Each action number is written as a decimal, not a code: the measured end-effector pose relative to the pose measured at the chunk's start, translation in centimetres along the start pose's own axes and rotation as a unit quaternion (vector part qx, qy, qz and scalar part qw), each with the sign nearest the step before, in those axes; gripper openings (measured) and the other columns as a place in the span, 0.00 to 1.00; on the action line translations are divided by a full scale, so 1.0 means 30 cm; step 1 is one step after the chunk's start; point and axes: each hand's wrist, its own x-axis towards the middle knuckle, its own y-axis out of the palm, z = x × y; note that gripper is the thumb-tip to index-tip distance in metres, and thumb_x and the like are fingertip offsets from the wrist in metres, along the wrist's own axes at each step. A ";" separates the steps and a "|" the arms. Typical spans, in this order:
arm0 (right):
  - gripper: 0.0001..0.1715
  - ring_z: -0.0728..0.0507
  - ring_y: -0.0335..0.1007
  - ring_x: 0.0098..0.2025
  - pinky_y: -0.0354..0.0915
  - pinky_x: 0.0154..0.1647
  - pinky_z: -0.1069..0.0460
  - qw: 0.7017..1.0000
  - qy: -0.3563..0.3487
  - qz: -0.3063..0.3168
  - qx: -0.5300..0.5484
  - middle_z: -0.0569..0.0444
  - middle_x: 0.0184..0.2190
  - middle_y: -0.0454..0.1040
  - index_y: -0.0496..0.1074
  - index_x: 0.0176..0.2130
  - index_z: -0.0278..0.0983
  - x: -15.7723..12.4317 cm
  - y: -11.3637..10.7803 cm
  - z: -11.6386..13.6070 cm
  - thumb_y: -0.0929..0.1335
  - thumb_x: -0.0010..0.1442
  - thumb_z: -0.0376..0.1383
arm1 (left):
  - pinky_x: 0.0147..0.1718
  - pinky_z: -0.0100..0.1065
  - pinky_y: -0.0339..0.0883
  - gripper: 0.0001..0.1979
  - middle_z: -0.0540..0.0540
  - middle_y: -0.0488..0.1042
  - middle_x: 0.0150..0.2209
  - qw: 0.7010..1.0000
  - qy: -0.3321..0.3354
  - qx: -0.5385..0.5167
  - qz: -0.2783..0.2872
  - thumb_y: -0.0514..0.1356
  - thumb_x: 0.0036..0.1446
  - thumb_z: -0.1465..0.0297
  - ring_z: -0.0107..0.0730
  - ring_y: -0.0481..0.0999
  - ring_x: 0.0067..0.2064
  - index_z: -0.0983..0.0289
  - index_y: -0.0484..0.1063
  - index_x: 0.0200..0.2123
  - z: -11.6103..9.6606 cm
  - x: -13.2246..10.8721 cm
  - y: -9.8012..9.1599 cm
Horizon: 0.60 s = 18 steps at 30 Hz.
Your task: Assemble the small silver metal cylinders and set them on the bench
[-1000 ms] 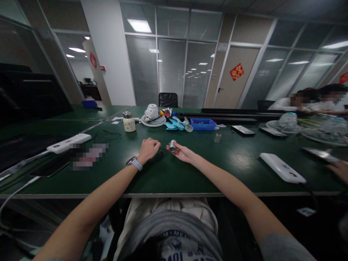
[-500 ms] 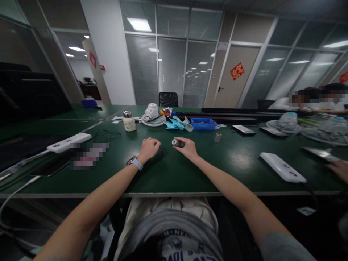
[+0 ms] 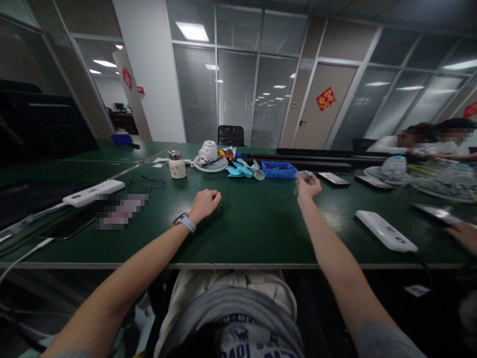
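Observation:
My right hand (image 3: 310, 188) reaches out on the right side of the table, fingers closed around a small silver cylindrical motor (image 3: 306, 175). A greyish shape shows at the left side of these fingers, close to where a second metal cylinder stood; the hand partly hides it. My left hand (image 3: 206, 204), with a watch (image 3: 184, 222) on its wrist, rests on the green table (image 3: 238, 233) with fingers curled together. By its fingertips is a tiny dark piece (image 3: 221, 206); whether they grip it is not clear.
Along the back lie a cream bottle (image 3: 177, 166), a white fan part (image 3: 209, 159), light-blue fan blades (image 3: 244, 170) and a blue tray (image 3: 279, 170). White power strips (image 3: 386, 231) lie on both sides. Two people sit at far right; another person's hand (image 3: 464, 236) is at the right edge.
My right hand has carried the motor from the table's middle to the right and farther back, to where the other cylinder stood. My left hand has stayed almost in place.

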 end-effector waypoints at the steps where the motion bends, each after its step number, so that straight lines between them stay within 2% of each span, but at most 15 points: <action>1: 0.32 0.42 0.74 0.47 0.69 0.52 0.46 0.999 -0.017 -0.014 -0.047 0.43 0.46 0.76 0.67 0.51 0.30 0.032 -0.037 -0.015 0.73 0.46 0.31 | 0.32 0.35 0.58 0.22 0.57 0.76 0.27 1.000 -0.002 0.000 -0.001 0.46 0.63 0.61 0.39 0.72 0.34 0.61 0.74 0.25 -0.001 -0.001 -0.001; 4: 0.30 0.39 0.72 0.51 0.62 0.58 0.40 0.984 -0.014 -0.051 -0.168 0.40 0.48 0.74 0.67 0.52 0.31 0.093 -0.143 -0.063 0.72 0.48 0.30 | 0.31 0.35 0.58 0.22 0.57 0.76 0.27 1.000 -0.010 -0.005 -0.004 0.46 0.63 0.60 0.38 0.72 0.32 0.61 0.73 0.25 -0.003 -0.003 -0.003; 8: 0.26 0.36 0.69 0.54 0.59 0.59 0.39 0.972 0.016 -0.081 -0.218 0.38 0.50 0.72 0.67 0.50 0.33 0.134 -0.221 -0.106 0.70 0.50 0.30 | 0.31 0.34 0.57 0.23 0.56 0.76 0.26 1.000 -0.011 -0.008 -0.004 0.45 0.63 0.59 0.36 0.72 0.31 0.61 0.73 0.25 0.003 -0.002 0.002; 11: 0.26 0.36 0.69 0.54 0.61 0.58 0.40 0.966 0.027 -0.062 -0.250 0.39 0.49 0.72 0.67 0.50 0.35 0.155 -0.238 -0.122 0.70 0.50 0.30 | 0.31 0.34 0.57 0.24 0.55 0.76 0.26 1.000 -0.012 -0.008 -0.009 0.45 0.63 0.59 0.35 0.72 0.31 0.61 0.74 0.24 0.009 0.001 0.006; 14: 0.27 0.33 0.67 0.55 0.58 0.59 0.36 0.961 0.029 -0.017 -0.273 0.39 0.50 0.71 0.65 0.51 0.34 0.156 -0.241 -0.122 0.69 0.51 0.31 | 0.31 0.34 0.58 0.24 0.55 0.77 0.27 1.000 -0.022 -0.015 -0.010 0.44 0.64 0.59 0.35 0.73 0.31 0.61 0.74 0.24 0.009 0.003 0.002; 16: 0.33 0.31 0.63 0.58 0.53 0.60 0.32 0.955 -0.001 -0.028 -0.295 0.37 0.53 0.67 0.62 0.55 0.34 0.139 -0.236 -0.104 0.69 0.50 0.31 | 0.32 0.34 0.58 0.24 0.55 0.78 0.28 0.999 -0.030 -0.015 -0.012 0.44 0.64 0.59 0.35 0.74 0.31 0.61 0.74 0.25 0.002 0.003 -0.005; 18: 0.40 0.29 0.55 0.62 0.47 0.62 0.31 0.943 -0.075 -0.071 -0.317 0.35 0.59 0.61 0.57 0.59 0.33 0.103 -0.215 -0.068 0.69 0.49 0.31 | 0.32 0.34 0.57 0.24 0.55 0.78 0.28 0.999 -0.041 -0.009 -0.018 0.44 0.64 0.59 0.35 0.74 0.31 0.61 0.74 0.25 -0.008 0.001 -0.015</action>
